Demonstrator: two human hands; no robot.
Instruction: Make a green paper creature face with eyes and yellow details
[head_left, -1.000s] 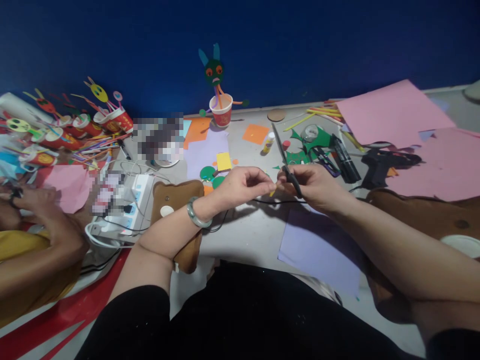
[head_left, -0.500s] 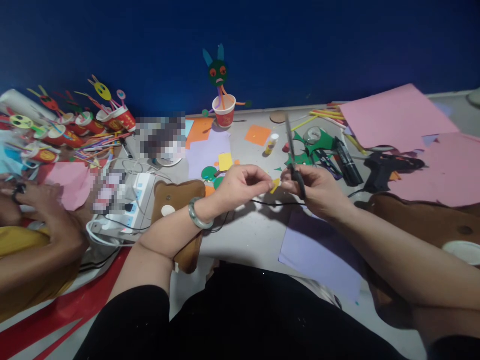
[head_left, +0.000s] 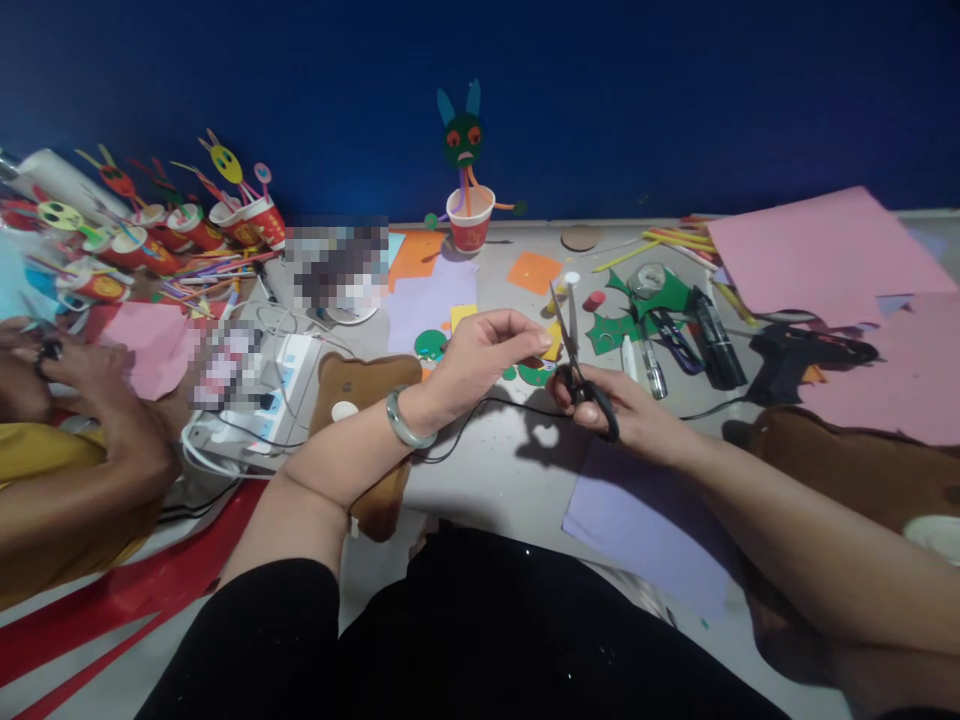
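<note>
Between its thumb and fingers my left hand (head_left: 495, 355) pinches a small yellow paper piece (head_left: 553, 342). My right hand (head_left: 622, 405) is wrapped round the handles of black scissors (head_left: 581, 385), whose blades are parted and point up beside the yellow piece. Under and behind the hands are green paper scraps (head_left: 611, 332), a glue stick (head_left: 559, 293) and its red cap (head_left: 594, 300). A purple sheet (head_left: 645, 520) lies below my right hand. Further back stands a paper cup (head_left: 471, 230) bearing a green paper face with blue ears.
On the right are pink sheets (head_left: 817, 240), a black glue gun (head_left: 814, 350) and markers (head_left: 716, 340). A power strip (head_left: 281, 390) and brown cushion (head_left: 341, 385) lie left. Another person's hands (head_left: 71, 360) hold scissors at the far left, near decorated cups (head_left: 199, 228).
The scissors have tilted, and their blades now show apart beside the yellow piece. My right hand has moved slightly down from my left hand. The whole view has shifted a little.
</note>
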